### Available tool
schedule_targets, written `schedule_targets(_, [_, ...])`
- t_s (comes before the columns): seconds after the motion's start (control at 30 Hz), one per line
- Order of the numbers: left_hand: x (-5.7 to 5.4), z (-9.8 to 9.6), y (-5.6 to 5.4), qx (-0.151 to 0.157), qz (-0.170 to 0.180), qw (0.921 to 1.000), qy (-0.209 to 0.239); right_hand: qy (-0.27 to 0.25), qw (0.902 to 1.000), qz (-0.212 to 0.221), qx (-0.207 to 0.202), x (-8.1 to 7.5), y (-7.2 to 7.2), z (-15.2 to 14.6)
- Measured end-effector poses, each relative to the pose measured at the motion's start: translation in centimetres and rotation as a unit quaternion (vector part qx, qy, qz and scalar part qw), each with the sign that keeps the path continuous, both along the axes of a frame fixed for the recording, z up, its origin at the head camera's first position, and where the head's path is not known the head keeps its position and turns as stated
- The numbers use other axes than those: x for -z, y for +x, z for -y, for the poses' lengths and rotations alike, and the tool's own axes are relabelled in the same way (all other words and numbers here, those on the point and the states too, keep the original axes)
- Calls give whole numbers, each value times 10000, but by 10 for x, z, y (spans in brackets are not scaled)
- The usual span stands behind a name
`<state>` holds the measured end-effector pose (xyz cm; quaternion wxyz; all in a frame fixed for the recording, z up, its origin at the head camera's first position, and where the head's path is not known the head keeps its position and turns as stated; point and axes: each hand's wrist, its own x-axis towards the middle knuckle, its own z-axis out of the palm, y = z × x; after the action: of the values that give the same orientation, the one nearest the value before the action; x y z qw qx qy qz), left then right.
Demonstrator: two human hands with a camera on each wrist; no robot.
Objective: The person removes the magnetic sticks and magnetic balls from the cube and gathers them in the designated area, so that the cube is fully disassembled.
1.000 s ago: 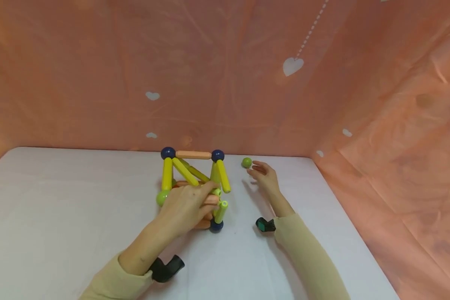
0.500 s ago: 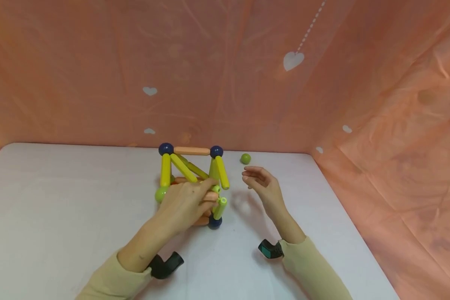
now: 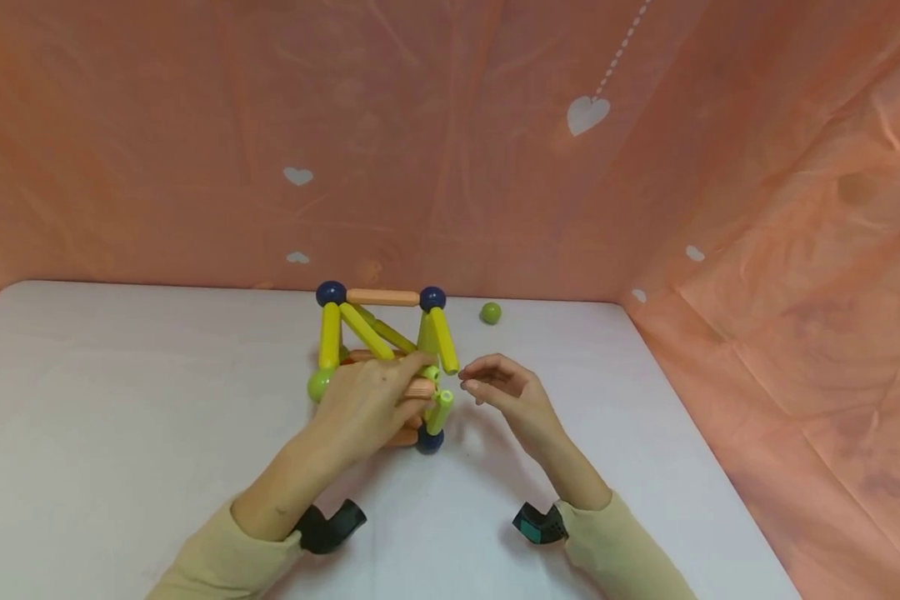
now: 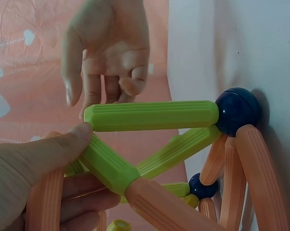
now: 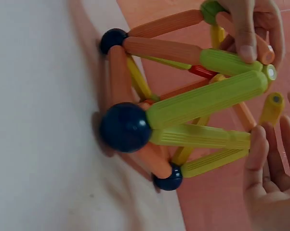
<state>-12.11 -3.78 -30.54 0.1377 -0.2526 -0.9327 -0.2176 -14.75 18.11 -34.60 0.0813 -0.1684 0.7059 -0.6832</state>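
A frame of magnetic building rods and balls stands on the white table. My left hand [image 3: 371,400] reaches over its near side and pinches the meeting ends of the rods; one is a peach rod [image 3: 420,388]. In the left wrist view the thumb presses by the end of a light green rod [image 4: 152,115], which runs to a dark blue ball [image 4: 238,111]. Just right of the frame, my right hand [image 3: 513,404] has loosely bent fingers and holds nothing. Its fingertips are close to the free end of a yellow rod [image 3: 444,342]; whether they touch it I cannot tell.
A loose green ball [image 3: 491,312] lies near the table's back edge, right of the frame. Behind and to the right hangs a peach cloth [image 3: 465,167] with white hearts. Black wrist cameras [image 3: 332,529] jut inward from both sleeves.
My right hand has drawn back from beside the loose green ball, then moved left towards the frame. The ball stays on the table. My left hand keeps its grip.
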Motion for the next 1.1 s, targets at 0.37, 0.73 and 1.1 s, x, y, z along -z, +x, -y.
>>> schedule_targets(0.37, [0,1,1,42,37,10000,63,810,9922,202,-922,30,4,5])
schedule_targets(0.73, [0,0,0,22,52,10000,-53,1164,9878,134,-1024,36,3,10])
schedule_targets(1.1, [0,0,0,73,-7,9998,-209,1215,9879,-67,-958,36,5,11])
